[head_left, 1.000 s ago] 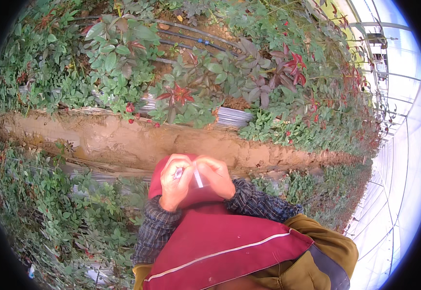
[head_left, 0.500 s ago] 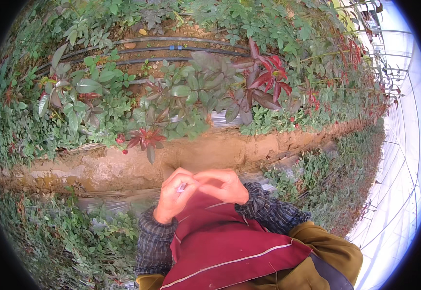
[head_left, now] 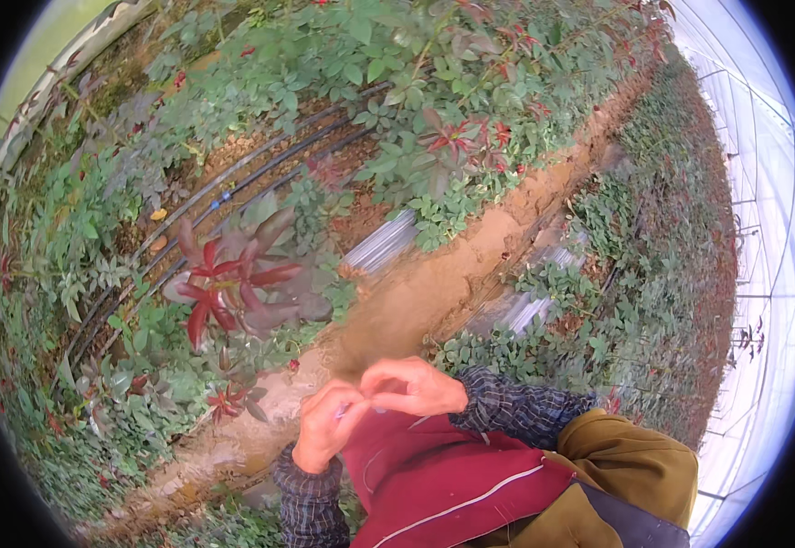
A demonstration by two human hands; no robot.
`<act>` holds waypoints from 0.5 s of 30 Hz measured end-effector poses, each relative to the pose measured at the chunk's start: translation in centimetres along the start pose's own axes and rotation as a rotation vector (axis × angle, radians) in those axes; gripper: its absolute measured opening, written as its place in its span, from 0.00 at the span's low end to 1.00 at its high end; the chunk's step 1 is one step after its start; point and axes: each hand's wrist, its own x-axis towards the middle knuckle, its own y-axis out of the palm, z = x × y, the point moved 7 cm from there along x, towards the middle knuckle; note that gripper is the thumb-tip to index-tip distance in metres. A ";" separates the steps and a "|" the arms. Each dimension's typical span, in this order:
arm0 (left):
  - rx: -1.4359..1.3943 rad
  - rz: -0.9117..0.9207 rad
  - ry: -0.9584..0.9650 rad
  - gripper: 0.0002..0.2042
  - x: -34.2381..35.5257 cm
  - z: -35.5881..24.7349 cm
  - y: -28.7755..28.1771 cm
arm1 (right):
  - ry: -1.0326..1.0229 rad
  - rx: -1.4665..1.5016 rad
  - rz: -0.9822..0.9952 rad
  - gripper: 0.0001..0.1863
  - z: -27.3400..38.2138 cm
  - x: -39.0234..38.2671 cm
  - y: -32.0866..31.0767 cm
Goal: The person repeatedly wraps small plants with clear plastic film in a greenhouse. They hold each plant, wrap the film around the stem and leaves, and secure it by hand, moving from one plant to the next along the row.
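My left hand and my right hand meet at the fingertips in front of the dark red apron. The left fingers are curled, with a small pale, lilac-tinted bit of something showing between them, too small to name. On the right, thumb and fingers press together in a pinch; what they hold, if anything, is hidden. Closest to the hands among the plants is a rose shoot with dark red leaves. A larger red-leaved shoot rises beyond it, somewhat blurred.
A muddy path runs diagonally between beds of leafy rose bushes. Black irrigation hoses lie on soil in the far bed. Shiny plastic film edges the path. A white greenhouse wall stands at the right.
My view has turned, so the path now slants from lower left to upper right. My hands stay together at the fingertips and sit lower in view.
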 end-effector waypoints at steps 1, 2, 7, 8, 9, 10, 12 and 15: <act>0.012 0.023 0.008 0.06 0.5 -0.2 0.6 | -0.031 -0.007 -0.021 0.09 -0.2 -0.3 -0.5; 0.032 0.045 0.013 0.07 0.9 -0.5 0.9 | -0.066 -0.008 -0.038 0.09 -0.5 -0.7 -1.0; 0.035 0.039 0.043 0.08 2.7 -1.4 2.8 | -0.193 -0.076 -0.071 0.08 -0.1 -1.7 -3.6; 0.032 0.035 0.031 0.08 2.8 -1.4 3.1 | -0.146 -0.031 -0.056 0.07 -0.3 -1.8 -3.9; 0.028 0.029 0.020 0.08 3.0 -1.4 3.3 | -0.131 -0.014 -0.048 0.07 -0.5 -2.0 -4.1; 0.025 0.021 0.008 0.08 3.0 -1.4 3.5 | -0.117 0.003 -0.039 0.08 -0.8 -2.1 -4.3; -0.051 -0.006 -0.041 0.08 3.1 -1.2 3.8 | -0.098 0.018 -0.033 0.08 -0.8 -2.0 -4.8; -0.128 -0.037 -0.138 0.08 3.1 -0.6 4.0 | -0.128 -0.031 -0.065 0.11 0.2 -2.3 -5.0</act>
